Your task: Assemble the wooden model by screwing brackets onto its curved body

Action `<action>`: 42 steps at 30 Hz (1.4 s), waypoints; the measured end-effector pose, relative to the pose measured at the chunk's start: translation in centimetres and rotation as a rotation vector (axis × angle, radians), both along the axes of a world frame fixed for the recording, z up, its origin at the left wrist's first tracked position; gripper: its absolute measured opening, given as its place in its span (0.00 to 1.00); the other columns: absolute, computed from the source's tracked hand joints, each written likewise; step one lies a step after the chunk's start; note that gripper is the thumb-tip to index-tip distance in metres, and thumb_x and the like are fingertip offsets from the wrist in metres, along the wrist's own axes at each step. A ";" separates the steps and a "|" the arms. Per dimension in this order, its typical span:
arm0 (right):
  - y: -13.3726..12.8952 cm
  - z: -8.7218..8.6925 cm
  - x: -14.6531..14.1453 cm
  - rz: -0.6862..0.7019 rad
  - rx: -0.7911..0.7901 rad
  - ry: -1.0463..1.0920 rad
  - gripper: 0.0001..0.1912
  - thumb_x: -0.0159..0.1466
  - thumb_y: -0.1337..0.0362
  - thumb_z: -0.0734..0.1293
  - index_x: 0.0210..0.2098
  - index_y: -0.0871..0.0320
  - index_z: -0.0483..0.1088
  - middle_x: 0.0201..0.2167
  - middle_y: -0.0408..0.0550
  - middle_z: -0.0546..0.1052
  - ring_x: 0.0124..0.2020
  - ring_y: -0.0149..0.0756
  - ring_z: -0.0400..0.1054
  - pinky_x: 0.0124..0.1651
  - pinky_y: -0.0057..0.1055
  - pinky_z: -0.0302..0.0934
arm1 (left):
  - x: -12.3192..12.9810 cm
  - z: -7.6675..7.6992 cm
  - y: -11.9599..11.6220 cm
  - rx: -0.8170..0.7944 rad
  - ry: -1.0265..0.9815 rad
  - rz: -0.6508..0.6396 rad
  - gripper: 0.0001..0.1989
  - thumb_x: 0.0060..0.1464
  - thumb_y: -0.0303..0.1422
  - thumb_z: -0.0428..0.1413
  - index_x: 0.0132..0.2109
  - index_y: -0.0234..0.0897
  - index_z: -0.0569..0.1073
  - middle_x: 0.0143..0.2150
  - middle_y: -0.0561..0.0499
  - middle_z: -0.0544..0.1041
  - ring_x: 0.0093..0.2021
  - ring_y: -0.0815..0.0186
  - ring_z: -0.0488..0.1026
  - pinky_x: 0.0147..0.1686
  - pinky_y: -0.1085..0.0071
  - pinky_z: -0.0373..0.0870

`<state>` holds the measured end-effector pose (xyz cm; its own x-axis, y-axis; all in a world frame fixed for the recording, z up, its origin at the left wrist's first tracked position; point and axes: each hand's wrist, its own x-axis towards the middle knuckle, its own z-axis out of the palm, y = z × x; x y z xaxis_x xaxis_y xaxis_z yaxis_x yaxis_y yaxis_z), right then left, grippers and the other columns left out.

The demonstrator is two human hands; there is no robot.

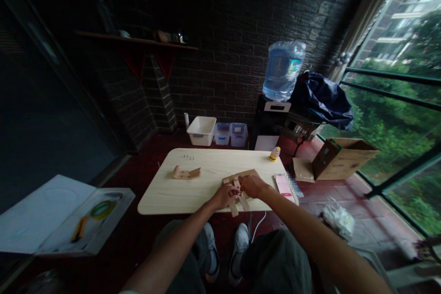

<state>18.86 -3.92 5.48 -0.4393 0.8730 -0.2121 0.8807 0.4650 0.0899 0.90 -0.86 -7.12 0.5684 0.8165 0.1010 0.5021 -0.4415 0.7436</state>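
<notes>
Near the front edge of the pale wooden table (206, 193), both hands meet over a small assembly of wooden pieces (244, 202). My left hand (224, 196) is closed at its left side, fingertips pinched on one of the wooden pieces. From the right, my right hand (253, 184) reaches in with curled fingers at the joint between the pieces; what its fingertips hold is too small to make out. Two flat strips stick out toward me below the hands. Another wooden piece (186, 173) with upturned ends lies on the table to the left.
Several small metal parts (188, 157) lie at the back left of the table. A yellow-capped bottle (274, 154) stands at the back right, with a pink sheet (285, 187) at the right edge. Bins (201, 131) and a water dispenser (272, 119) stand behind; an open case (86, 220) is at left.
</notes>
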 end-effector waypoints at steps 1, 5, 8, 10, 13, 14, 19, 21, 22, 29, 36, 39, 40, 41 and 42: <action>0.1 -0.1 0.0 -0.015 0.007 0.004 0.20 0.68 0.61 0.64 0.56 0.65 0.69 0.46 0.63 0.81 0.47 0.47 0.77 0.46 0.36 0.67 | 0.0 0.0 0.0 -0.002 0.003 0.001 0.11 0.52 0.28 0.60 0.43 0.36 0.81 0.40 0.48 0.79 0.36 0.66 0.74 0.40 0.71 0.70; 0.1 -0.1 -0.3 -0.088 0.032 0.016 0.21 0.69 0.55 0.62 0.51 0.66 0.73 0.44 0.65 0.81 0.47 0.50 0.77 0.46 0.37 0.67 | 0.1 0.1 -0.2 -0.018 0.000 0.007 0.10 0.52 0.28 0.59 0.43 0.35 0.81 0.41 0.48 0.79 0.36 0.66 0.74 0.39 0.72 0.70; 0.0 0.3 -0.7 -0.112 0.020 0.002 0.23 0.69 0.53 0.62 0.51 0.67 0.74 0.45 0.66 0.81 0.47 0.51 0.77 0.45 0.37 0.68 | 0.1 0.4 -0.2 -0.022 0.009 0.015 0.10 0.52 0.29 0.60 0.43 0.35 0.81 0.40 0.48 0.79 0.36 0.66 0.74 0.39 0.71 0.70; -0.2 0.6 -0.7 -0.099 0.014 0.007 0.25 0.68 0.52 0.63 0.53 0.67 0.72 0.46 0.66 0.81 0.47 0.51 0.77 0.45 0.38 0.68 | 0.1 0.6 -0.2 -0.010 0.021 0.018 0.10 0.52 0.29 0.61 0.43 0.36 0.82 0.40 0.49 0.79 0.35 0.66 0.73 0.40 0.71 0.70; -0.3 0.7 -0.5 -0.039 0.009 0.030 0.22 0.68 0.57 0.64 0.57 0.64 0.69 0.46 0.64 0.81 0.47 0.50 0.77 0.45 0.37 0.67 | 0.1 0.5 -0.1 0.011 0.024 0.010 0.10 0.52 0.29 0.61 0.42 0.37 0.82 0.39 0.49 0.79 0.35 0.66 0.73 0.41 0.71 0.70; -0.4 0.7 -0.4 -0.023 0.004 0.035 0.21 0.68 0.59 0.64 0.57 0.63 0.69 0.46 0.63 0.81 0.47 0.49 0.77 0.45 0.37 0.67 | 0.1 0.4 0.0 0.012 0.019 0.005 0.09 0.52 0.29 0.61 0.42 0.37 0.82 0.39 0.49 0.79 0.35 0.66 0.73 0.41 0.71 0.70; -0.3 0.0 -0.1 -0.102 0.006 0.063 0.21 0.69 0.54 0.63 0.53 0.64 0.73 0.46 0.64 0.81 0.48 0.48 0.77 0.46 0.36 0.67 | 0.1 -0.3 0.1 -0.007 -0.012 -0.005 0.10 0.51 0.31 0.60 0.42 0.36 0.81 0.39 0.49 0.79 0.36 0.66 0.73 0.40 0.71 0.70; -0.2 -0.1 -0.2 -0.157 0.032 0.040 0.22 0.70 0.52 0.62 0.49 0.65 0.75 0.46 0.65 0.81 0.49 0.48 0.77 0.48 0.36 0.66 | 0.1 -0.5 0.1 -0.013 -0.036 -0.001 0.11 0.52 0.30 0.60 0.43 0.35 0.81 0.40 0.48 0.79 0.35 0.66 0.73 0.39 0.71 0.70; -0.1 0.0 -0.3 -0.170 0.040 0.023 0.22 0.70 0.52 0.61 0.48 0.65 0.76 0.45 0.65 0.81 0.49 0.48 0.77 0.49 0.36 0.66 | 0.1 -0.6 0.1 -0.015 -0.047 0.001 0.11 0.52 0.30 0.60 0.43 0.35 0.81 0.40 0.48 0.79 0.35 0.67 0.73 0.38 0.72 0.70; 0.1 1.3 -0.7 -0.008 0.012 0.017 0.22 0.67 0.54 0.64 0.54 0.62 0.73 0.45 0.62 0.82 0.47 0.49 0.78 0.45 0.38 0.68 | -0.1 -0.3 0.3 0.002 0.016 0.024 0.12 0.52 0.31 0.60 0.45 0.38 0.81 0.42 0.48 0.79 0.35 0.67 0.73 0.39 0.72 0.71; 0.8 0.3 -0.7 -0.068 0.013 -0.010 0.21 0.68 0.54 0.63 0.51 0.65 0.74 0.46 0.63 0.81 0.47 0.50 0.77 0.46 0.38 0.69 | -0.2 0.2 0.1 -0.007 0.018 0.006 0.10 0.53 0.31 0.59 0.42 0.37 0.81 0.42 0.48 0.79 0.36 0.66 0.75 0.41 0.72 0.72; 0.5 -0.1 -0.8 -0.089 0.038 -0.022 0.24 0.69 0.52 0.61 0.51 0.67 0.74 0.46 0.66 0.80 0.48 0.51 0.77 0.46 0.40 0.69 | -0.2 0.2 0.0 -0.001 0.009 -0.003 0.09 0.53 0.30 0.59 0.42 0.37 0.81 0.41 0.48 0.79 0.37 0.66 0.75 0.41 0.72 0.71; 0.4 -0.1 -0.8 -0.088 0.037 -0.023 0.24 0.69 0.52 0.62 0.51 0.67 0.74 0.46 0.66 0.80 0.48 0.51 0.77 0.46 0.40 0.69 | -0.1 0.2 0.0 -0.003 0.007 -0.003 0.10 0.53 0.30 0.59 0.42 0.37 0.81 0.41 0.48 0.79 0.37 0.66 0.75 0.41 0.72 0.71; 0.3 0.0 -0.7 -0.082 0.034 -0.020 0.24 0.69 0.52 0.62 0.52 0.66 0.73 0.46 0.65 0.81 0.48 0.51 0.77 0.46 0.39 0.69 | -0.1 0.1 0.0 -0.007 0.007 -0.001 0.10 0.53 0.30 0.59 0.43 0.37 0.81 0.41 0.49 0.79 0.37 0.66 0.75 0.41 0.72 0.71; 0.2 0.1 -0.6 -0.071 0.031 -0.015 0.23 0.68 0.53 0.63 0.53 0.65 0.73 0.46 0.64 0.81 0.47 0.50 0.77 0.46 0.39 0.69 | -0.1 0.1 0.0 -0.013 0.007 0.002 0.10 0.53 0.30 0.59 0.43 0.37 0.81 0.41 0.49 0.79 0.37 0.66 0.75 0.41 0.72 0.71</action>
